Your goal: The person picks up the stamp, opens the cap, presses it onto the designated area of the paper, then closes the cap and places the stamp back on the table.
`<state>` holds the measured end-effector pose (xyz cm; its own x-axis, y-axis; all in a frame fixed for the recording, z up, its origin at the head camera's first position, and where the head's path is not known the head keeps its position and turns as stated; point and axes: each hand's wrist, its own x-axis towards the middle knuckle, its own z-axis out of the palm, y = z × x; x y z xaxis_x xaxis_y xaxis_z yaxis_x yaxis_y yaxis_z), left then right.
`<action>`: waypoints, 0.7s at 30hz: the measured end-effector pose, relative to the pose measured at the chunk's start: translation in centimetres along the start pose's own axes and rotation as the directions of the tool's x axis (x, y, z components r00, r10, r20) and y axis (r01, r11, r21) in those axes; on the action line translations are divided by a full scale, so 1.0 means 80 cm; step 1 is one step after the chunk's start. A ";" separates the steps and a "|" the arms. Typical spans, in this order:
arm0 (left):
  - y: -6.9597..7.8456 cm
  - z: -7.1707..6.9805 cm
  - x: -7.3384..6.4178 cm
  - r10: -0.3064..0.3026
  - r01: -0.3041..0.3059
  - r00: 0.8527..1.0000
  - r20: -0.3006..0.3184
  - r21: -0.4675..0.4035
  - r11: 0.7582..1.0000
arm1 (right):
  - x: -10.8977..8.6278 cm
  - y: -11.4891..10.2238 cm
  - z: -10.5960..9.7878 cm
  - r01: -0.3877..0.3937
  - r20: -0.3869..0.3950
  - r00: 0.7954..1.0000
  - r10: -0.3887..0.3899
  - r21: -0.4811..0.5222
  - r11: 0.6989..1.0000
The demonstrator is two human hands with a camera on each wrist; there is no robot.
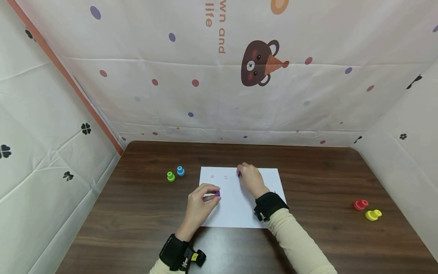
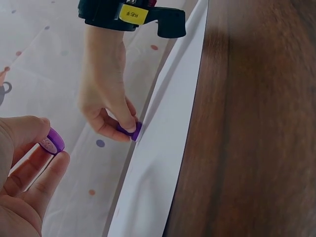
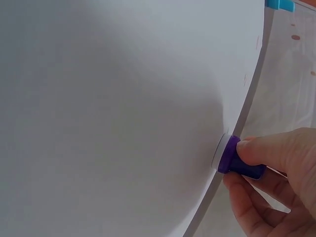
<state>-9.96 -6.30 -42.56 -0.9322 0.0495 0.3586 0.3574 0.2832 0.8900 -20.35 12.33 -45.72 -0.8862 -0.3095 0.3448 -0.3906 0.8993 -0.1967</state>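
Resting on or just above the far part of the white paper (image 1: 239,209), a purple stamp (image 3: 242,168) is pinched in the right hand (image 1: 252,180); contact is unclear. A sideways slip could smear its print, and the paper could shift, unpinned by the left hand (image 1: 199,205), which pinches a purple cap (image 1: 218,193) that a loose grip could drop.
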 end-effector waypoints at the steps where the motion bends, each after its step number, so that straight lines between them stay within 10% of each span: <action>1: 0.000 0.000 0.000 -0.003 0.003 1.000 0.001 -0.002 1.000 | 0.000 0.000 0.000 0.000 -0.002 1.000 0.000 0.001 1.000; 12: 0.001 0.001 -0.003 -0.020 0.020 1.000 0.011 -0.005 1.000 | 0.003 -0.001 0.000 -0.003 0.022 1.000 0.004 -0.015 1.000; 21: -0.044 0.006 -0.001 0.000 0.000 1.000 0.023 -0.007 1.000 | 0.001 -0.001 -0.003 -0.014 0.019 1.000 0.014 0.000 1.000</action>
<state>-11.20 -6.82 -45.90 -0.9333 0.0716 0.3518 0.3575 0.2760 0.8922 -20.35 12.27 -45.47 -0.8962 -0.3025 0.3244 -0.3780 0.9036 -0.2016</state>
